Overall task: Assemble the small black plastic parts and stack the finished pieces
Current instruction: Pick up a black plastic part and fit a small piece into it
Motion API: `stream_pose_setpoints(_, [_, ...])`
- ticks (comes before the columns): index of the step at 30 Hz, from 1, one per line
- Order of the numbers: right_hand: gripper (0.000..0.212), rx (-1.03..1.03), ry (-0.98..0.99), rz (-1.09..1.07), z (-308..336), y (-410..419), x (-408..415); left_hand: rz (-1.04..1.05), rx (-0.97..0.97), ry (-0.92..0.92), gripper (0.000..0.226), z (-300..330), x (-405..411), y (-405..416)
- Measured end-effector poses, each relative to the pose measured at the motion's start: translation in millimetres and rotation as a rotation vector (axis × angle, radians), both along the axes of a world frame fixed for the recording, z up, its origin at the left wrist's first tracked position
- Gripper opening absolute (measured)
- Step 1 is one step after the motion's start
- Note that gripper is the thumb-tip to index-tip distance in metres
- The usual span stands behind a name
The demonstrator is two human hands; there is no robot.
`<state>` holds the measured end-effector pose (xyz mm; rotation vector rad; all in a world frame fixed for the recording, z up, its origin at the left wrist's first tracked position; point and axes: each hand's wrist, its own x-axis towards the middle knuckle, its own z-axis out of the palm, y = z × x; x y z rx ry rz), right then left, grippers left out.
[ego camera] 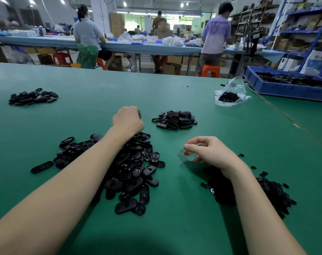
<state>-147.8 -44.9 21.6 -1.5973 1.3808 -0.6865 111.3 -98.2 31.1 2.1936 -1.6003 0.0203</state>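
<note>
The left hand [128, 120] is curled into a fist past the middle of the green table [101, 85], knuckles up; whether it holds a part cannot be told. Its forearm lies across a big loose pile of oval black plates [130, 172] towards the near edge, hiding the pile's middle. The right hand [209, 151] hovers well apart from the left, fingers loosely bent and holding nothing visible. Its wrist covers part of a heap of small black pieces [274, 194] near the right edge. Just beyond the left hand stands the stack of finished pieces [176, 120]. Another small pile [33, 97] lies by the far left edge. A clear plastic bag [230, 93] of black parts sits at the far right, beside a blue tray [285, 87] in the far right corner.
</note>
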Motion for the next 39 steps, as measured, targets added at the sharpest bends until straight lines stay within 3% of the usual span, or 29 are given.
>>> stream_pose_setpoints(5, [0.011, -0.019, 0.050, 0.052, -3.4, 0.1, 9.4, 0.018, 0.158, 0.045, 0.024, -0.9, 10.1, 8.7])
stream_pose_setpoints(14, [0.012, -0.039, 0.114, 0.101, -3.3, 0.8, 16.2, 0.042, 0.119, 0.061, 0.020, -3.9, 12.2, 8.0])
stream_pose_setpoints(23, [0.011, -0.069, 0.147, 0.103, 4.8, 0.9, 6.3, -0.043, -0.186, 0.003, 0.018, 12.7, -4.9, 23.9])
stream_pose_setpoints(31, [0.011, -0.070, 0.350, 0.119, 17.7, -2.6, -15.6, -0.371, -0.169, 0.631, 0.009, 0.5, -83.7, 69.0])
stream_pose_setpoints(39, [0.006, -0.058, 0.585, 0.108, 26.7, -0.5, -30.4, -0.404, -0.017, 0.978, 0.008, -19.3, -91.5, 75.9])
